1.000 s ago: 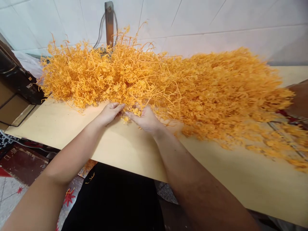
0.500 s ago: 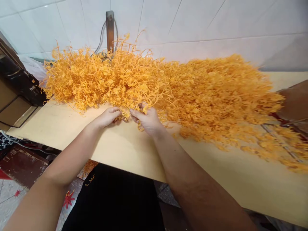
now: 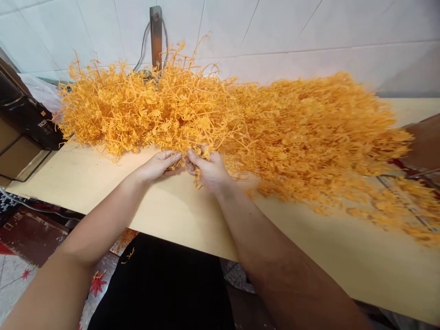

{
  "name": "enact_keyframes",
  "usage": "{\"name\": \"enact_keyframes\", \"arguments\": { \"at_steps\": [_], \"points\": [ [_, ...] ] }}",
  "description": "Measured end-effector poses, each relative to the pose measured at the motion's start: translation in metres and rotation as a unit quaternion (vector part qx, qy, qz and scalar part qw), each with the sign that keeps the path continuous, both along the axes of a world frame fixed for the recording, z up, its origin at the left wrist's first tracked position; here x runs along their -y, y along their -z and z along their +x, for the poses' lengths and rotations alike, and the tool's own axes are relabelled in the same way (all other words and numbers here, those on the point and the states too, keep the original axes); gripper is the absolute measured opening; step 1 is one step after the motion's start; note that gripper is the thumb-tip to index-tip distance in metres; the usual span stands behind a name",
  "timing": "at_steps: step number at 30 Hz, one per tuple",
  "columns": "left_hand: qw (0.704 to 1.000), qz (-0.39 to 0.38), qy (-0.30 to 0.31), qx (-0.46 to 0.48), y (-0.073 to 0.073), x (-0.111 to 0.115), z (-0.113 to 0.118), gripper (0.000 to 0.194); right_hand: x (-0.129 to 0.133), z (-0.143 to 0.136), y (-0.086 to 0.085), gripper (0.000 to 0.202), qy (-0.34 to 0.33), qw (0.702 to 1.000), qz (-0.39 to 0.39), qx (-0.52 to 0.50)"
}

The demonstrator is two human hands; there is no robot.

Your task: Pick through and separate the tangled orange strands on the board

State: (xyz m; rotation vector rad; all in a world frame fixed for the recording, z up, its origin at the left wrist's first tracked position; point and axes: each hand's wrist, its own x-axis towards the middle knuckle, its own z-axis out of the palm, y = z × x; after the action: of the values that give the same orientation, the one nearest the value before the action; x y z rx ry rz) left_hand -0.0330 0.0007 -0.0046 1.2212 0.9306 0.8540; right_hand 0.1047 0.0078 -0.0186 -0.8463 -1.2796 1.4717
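Observation:
A long heap of orange, branching plastic-like sprigs (image 3: 137, 110) stretches across the pale wooden table (image 3: 165, 215). At its front edge my left hand (image 3: 157, 166) pinches orange sprigs between thumb and fingers. Close beside it on the right, my right hand (image 3: 209, 169) is closed on sprigs too, with small orange tips sticking out below its fingers. Only a narrow gap separates the two hands. Some fingertips are hidden behind the thumbs and the sprigs.
Behind the heap, an upright brown bar (image 3: 156, 41) with a grey cord stands before the tiled wall (image 3: 268, 27). A black box (image 3: 41, 123) is at the left and a brown object (image 3: 426, 146) at the right. The table's front edge runs above my lap.
My left hand has moved slightly right, closer to my right hand, and its pinch is tighter. The view has shifted a little.

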Motion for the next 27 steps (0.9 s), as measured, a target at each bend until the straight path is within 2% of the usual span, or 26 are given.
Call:
{"name": "enact_keyframes", "arguments": {
  "at_steps": [3,7,13,19,22,24,27],
  "points": [
    [0.997,-0.011,0.038,0.070,0.002,-0.002,-0.003,0.030,0.007,0.001,-0.012,0.051,-0.034,0.993,-0.066,-0.090],
    [0.993,-0.017,0.052,0.106,0.005,-0.005,-0.003,0.032,0.012,0.000,-0.022,0.052,-0.062,0.980,-0.111,-0.154],
    [0.979,-0.055,0.091,0.172,0.006,-0.004,-0.004,0.022,0.012,0.000,-0.021,0.048,-0.101,0.963,-0.122,-0.218],
    [0.966,-0.104,0.086,0.219,0.001,0.003,-0.001,0.029,0.019,-0.006,-0.027,0.051,-0.131,0.955,-0.104,-0.243],
    [0.969,-0.089,0.087,0.211,-0.007,0.007,-0.004,0.034,0.018,0.002,-0.033,0.048,-0.105,0.952,-0.110,-0.266],
    [0.969,-0.055,0.082,0.227,-0.013,0.010,-0.011,0.041,0.014,0.015,-0.036,0.048,-0.049,0.944,-0.098,-0.311],
    [0.965,-0.017,0.028,0.260,-0.020,0.011,-0.025,0.043,0.003,0.033,-0.031,0.046,0.036,0.933,-0.056,-0.353]
  ]
}}
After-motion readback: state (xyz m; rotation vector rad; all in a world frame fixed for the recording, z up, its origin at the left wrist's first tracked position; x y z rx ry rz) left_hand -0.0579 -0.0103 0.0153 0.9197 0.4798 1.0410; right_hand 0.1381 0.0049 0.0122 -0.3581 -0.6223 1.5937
